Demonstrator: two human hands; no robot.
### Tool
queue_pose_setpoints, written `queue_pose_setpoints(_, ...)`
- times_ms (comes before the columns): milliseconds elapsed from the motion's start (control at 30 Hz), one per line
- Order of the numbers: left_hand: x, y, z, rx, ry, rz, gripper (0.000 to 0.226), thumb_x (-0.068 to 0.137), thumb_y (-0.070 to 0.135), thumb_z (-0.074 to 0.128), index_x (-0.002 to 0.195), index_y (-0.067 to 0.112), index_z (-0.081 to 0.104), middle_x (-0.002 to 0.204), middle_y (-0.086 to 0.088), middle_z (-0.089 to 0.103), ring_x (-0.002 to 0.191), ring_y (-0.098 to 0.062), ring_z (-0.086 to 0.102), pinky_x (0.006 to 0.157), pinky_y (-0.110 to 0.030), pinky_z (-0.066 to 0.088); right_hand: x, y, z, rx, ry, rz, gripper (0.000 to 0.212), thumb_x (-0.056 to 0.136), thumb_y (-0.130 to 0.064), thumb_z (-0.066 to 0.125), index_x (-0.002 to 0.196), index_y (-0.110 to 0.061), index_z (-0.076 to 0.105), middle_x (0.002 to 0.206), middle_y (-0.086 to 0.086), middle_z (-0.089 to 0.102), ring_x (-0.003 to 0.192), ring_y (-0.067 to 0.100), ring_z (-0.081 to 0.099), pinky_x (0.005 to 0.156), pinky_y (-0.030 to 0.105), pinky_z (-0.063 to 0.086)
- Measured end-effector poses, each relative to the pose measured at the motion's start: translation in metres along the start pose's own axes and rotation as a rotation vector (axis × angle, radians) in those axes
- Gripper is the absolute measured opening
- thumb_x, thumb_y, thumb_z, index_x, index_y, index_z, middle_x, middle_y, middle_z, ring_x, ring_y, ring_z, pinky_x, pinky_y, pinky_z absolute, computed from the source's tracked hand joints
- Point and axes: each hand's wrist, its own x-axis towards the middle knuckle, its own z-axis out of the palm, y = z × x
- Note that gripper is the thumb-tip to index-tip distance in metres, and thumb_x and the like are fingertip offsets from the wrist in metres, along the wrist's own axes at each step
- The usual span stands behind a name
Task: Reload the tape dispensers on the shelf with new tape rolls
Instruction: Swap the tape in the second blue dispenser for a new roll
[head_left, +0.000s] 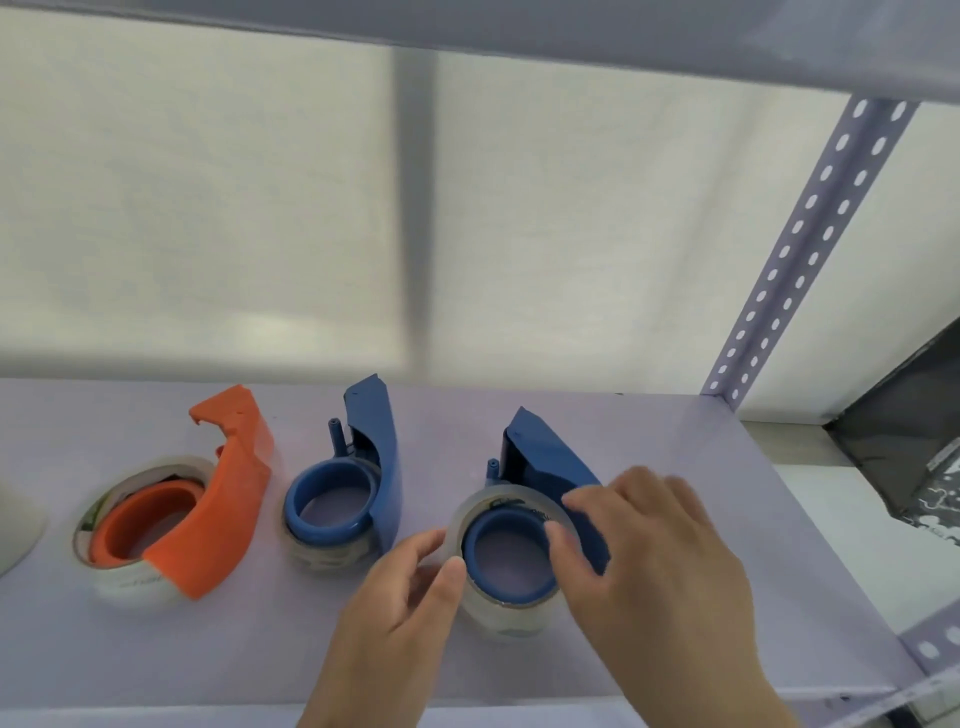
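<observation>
Three tape dispensers lie on the pale shelf (675, 597). The orange dispenser (218, 509) at the left carries a clear tape roll (130, 577). The middle blue dispenser (374, 467) sits on a clear roll (327, 556). The right blue dispenser (550, 462) has a clear tape roll (493, 608) around its blue hub. My left hand (400, 613) touches that roll's left side with thumb and fingers. My right hand (654, 561) rests over the dispenser's body, its fingertips on the roll's right rim.
A perforated metal upright (800, 249) rises at the shelf's back right corner. A white object (15, 519) shows at the far left edge. A dark box (914, 426) stands beyond the shelf on the right. Another shelf board (623, 36) hangs overhead.
</observation>
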Motion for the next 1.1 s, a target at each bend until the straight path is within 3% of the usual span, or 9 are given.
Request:
queue_pose_setpoints(100,0.002,0.005,-0.004,0.084,-0.014,-0.011,0.027,0.088,0.039,0.053,0.113,0.033,0.058,0.109,0.020,0.064,0.097,0.006,0.059,0.080,-0.010,0.044,0.015,0.005,0.003,0.129,-0.152,0.051,0.057,0.072,-0.048,0.071,0.123,-0.034,0.050,0.110,-0.013,0.051,0.094,0.015,0.055,0.071,0.022,0.041)
queue_pose_setpoints(200,0.002,0.010,-0.006,0.100,-0.054,-0.034,0.022,0.088,0.038,0.054,0.107,0.033,0.061,0.103,0.020,0.066,0.092,0.007,0.060,0.077,-0.008,0.043,0.020,0.006,0.010,0.198,-0.329,0.090,0.080,0.076,-0.042,0.065,0.139,-0.042,0.016,0.113,-0.010,0.052,0.094,0.019,0.058,0.074,0.027,0.045)
queue_pose_setpoints(367,-0.001,0.009,-0.002,-0.052,-0.173,-0.112,0.014,0.086,0.033,0.060,0.099,0.035,0.066,0.101,0.014,0.072,0.088,0.005,0.065,0.094,-0.028,0.052,0.018,0.017,0.019,0.304,-0.288,0.151,0.059,0.080,-0.020,0.059,0.129,-0.040,0.033,0.091,-0.009,0.061,0.075,0.012,0.059,0.061,0.025,0.046)
queue_pose_setpoints(533,-0.004,0.023,0.005,-0.498,-0.209,-0.326,0.027,0.079,0.030,0.065,0.097,0.010,0.061,0.099,-0.013,0.073,0.091,-0.024,0.069,0.090,-0.041,0.054,0.007,0.014,0.018,0.674,-0.219,0.343,0.047,0.079,-0.013,0.067,0.100,-0.046,0.041,0.087,-0.010,0.068,0.068,0.004,0.066,0.051,0.014,0.051)
queue_pose_setpoints(667,-0.009,0.033,0.000,-0.690,-0.293,-0.355,0.050,0.062,0.041,0.061,0.095,0.005,0.069,0.090,-0.017,0.077,0.090,-0.033,0.070,0.086,-0.048,0.054,-0.013,0.000,0.028,1.048,-0.166,0.463,0.047,0.078,-0.006,0.072,0.096,-0.039,0.045,0.090,0.003,0.074,0.069,0.023,0.073,0.058,0.045,0.060)
queue_pose_setpoints(800,-0.014,0.036,-0.009,-0.734,-0.316,-0.251,0.043,0.063,0.038,0.064,0.079,-0.001,0.076,0.074,-0.018,0.073,0.064,-0.025,0.069,0.060,-0.036,0.058,-0.026,-0.008,0.038,1.206,-0.305,0.447,0.041,0.079,-0.010,0.073,0.095,-0.034,0.045,0.097,0.003,0.073,0.078,0.030,0.072,0.065,0.049,0.059)
queue_pose_setpoints(900,-0.014,0.033,-0.013,-0.721,-0.303,-0.198,0.029,0.073,0.030,0.072,0.076,0.001,0.076,0.069,-0.017,0.072,0.058,-0.022,0.068,0.049,-0.027,0.054,-0.023,-0.002,0.033,1.295,-0.267,0.413,0.031,0.082,-0.005,0.068,0.085,-0.033,0.056,0.109,-0.002,0.070,0.085,0.020,0.071,0.067,0.032,0.056)
queue_pose_setpoints(1000,-0.016,0.029,-0.011,-0.624,-0.280,-0.172,0.031,0.068,0.033,0.074,0.081,0.006,0.076,0.075,-0.016,0.075,0.065,-0.024,0.071,0.057,-0.033,0.057,-0.018,0.000,0.017,1.182,-0.095,0.304,0.012,0.077,-0.024,0.072,0.081,-0.031,0.063,0.117,-0.017,0.066,0.103,0.004,0.065,0.080,0.023,0.051)
queue_pose_setpoints(1100,-0.019,0.030,-0.005,-0.495,-0.234,-0.119,0.025,0.066,0.034,0.074,0.083,0.016,0.077,0.082,-0.017,0.077,0.075,-0.029,0.072,0.072,-0.045,0.058,-0.015,-0.007,0.005,0.994,-0.098,0.178,0.026,0.064,-0.051,0.066,0.081,-0.031,0.070,0.122,-0.027,0.057,0.118,-0.002,0.055,0.092,0.018,0.043)
